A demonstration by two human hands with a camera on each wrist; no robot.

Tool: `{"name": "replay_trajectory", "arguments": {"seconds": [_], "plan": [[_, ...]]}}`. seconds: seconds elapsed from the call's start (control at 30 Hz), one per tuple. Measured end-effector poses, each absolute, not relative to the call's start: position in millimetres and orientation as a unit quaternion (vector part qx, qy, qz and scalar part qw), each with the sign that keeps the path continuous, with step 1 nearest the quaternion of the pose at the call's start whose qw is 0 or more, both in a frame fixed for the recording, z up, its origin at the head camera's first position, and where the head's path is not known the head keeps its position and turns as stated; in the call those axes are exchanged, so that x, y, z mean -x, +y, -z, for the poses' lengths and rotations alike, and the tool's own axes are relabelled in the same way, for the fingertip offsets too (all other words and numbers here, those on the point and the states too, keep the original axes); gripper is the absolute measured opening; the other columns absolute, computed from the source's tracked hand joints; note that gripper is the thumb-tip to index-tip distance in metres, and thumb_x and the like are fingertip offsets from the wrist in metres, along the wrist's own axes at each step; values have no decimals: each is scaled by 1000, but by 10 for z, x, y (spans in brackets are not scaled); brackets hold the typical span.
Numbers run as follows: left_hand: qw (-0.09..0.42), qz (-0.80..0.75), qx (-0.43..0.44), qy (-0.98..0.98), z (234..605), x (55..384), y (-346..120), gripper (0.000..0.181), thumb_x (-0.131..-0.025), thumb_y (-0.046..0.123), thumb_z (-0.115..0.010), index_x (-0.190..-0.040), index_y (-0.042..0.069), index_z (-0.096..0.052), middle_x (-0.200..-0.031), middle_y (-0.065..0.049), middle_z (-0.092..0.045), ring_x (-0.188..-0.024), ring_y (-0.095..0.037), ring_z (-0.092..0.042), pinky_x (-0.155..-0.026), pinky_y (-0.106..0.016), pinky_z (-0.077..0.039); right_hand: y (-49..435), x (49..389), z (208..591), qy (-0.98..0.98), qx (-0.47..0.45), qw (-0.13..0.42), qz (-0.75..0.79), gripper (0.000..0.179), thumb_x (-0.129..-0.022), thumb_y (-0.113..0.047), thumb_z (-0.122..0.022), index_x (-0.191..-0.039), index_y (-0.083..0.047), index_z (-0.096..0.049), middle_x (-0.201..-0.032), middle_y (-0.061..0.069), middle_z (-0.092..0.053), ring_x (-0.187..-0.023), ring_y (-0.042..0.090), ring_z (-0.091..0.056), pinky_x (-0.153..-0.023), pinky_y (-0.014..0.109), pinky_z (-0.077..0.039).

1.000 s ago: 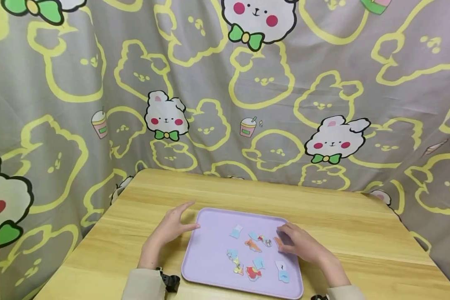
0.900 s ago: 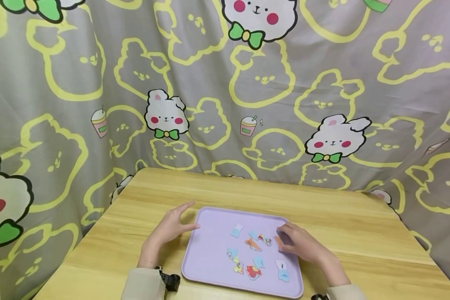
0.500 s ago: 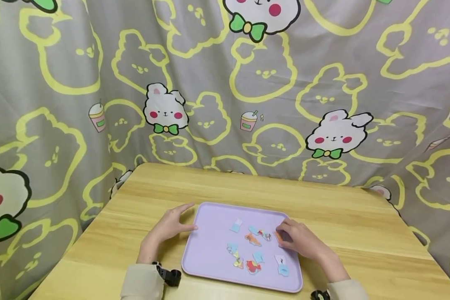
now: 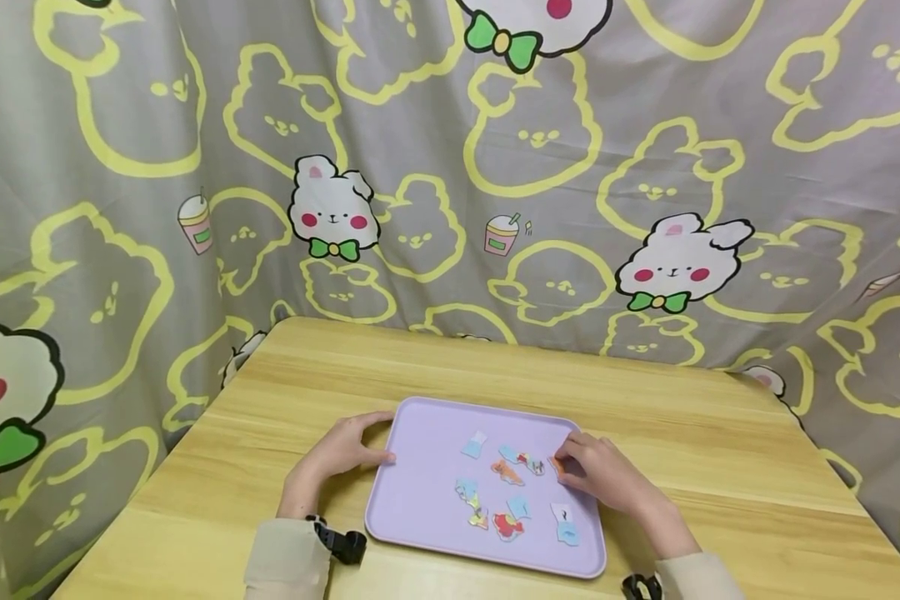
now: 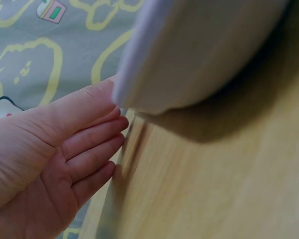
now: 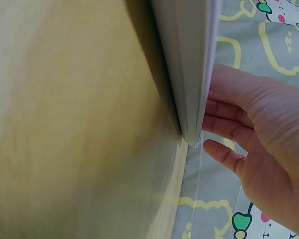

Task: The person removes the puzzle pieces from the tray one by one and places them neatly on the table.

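My left hand (image 4: pixel 342 446) is at the left rim of the lilac tray (image 4: pixel 412 517), thumb tip right at the rim. In the left wrist view its fingers (image 5: pixel 92 152) lie fairly straight beside the tray wall. Over the tray's right side, my right hand (image 4: pixel 607 472) pinches a small flat orange cut-out (image 4: pixel 556 467) between thumb and fingertips; the hand partly covers the piece. In the right wrist view the tray wall (image 6: pixel 182 64) hides the fingertips. Left of this hand lie an orange animal-like cut-out (image 4: pixel 507 472) and a blue piece with a red and grey print (image 4: pixel 525 459).
Other flat printed pieces lie on the tray: a white-and-blue one (image 4: pixel 474 444), a blue-and-yellow one (image 4: pixel 471 502), a red one (image 4: pixel 507 526) and another white-and-blue one (image 4: pixel 566 525). The wooden table (image 4: pixel 285 367) meets a grey patterned curtain (image 4: pixel 412 142) behind.
The head view tilts down slightly, so everything shifts. My right thumb and fingers draw closer together around the orange cut-out. My left hand stays at the tray's rim, its fingertips slightly nearer the tray.
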State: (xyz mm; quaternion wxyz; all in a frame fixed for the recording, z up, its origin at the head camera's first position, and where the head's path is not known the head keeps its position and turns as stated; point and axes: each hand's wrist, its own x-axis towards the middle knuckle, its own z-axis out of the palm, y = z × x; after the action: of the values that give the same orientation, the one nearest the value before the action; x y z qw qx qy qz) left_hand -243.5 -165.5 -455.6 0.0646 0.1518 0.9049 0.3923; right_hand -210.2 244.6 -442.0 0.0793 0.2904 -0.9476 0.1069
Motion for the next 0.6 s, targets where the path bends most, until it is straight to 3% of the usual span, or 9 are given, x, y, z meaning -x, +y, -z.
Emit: {"name": "replay_trajectory", "arguments": {"seconds": [0.4, 0.6], "plan": [[74, -392, -154, 904, 4548, 2431, -1660, 65, -82, 25, -79, -140, 9, -54, -143, -16, -55, -138, -39, -45, -116, -55, -36, 2471, 2162, 4472, -936, -314, 108, -120, 16, -74, -14, -79, -84, -13, -66, -84, -7, -61, -75, 5, -54, -72, 32, -48], [73, -393, -154, 903, 4544, 2420, -1661, 65, -82, 25, -79, -140, 8, -54, -143, -16, -55, -138, -39, -44, -116, -55, -36, 2462, 2183, 4498, -923, -329, 123, -158, 14, -73, -10, -77, -82, -11, -66, -80, -7, -60, -74, 3, -54, -70, 26, -51]]}}
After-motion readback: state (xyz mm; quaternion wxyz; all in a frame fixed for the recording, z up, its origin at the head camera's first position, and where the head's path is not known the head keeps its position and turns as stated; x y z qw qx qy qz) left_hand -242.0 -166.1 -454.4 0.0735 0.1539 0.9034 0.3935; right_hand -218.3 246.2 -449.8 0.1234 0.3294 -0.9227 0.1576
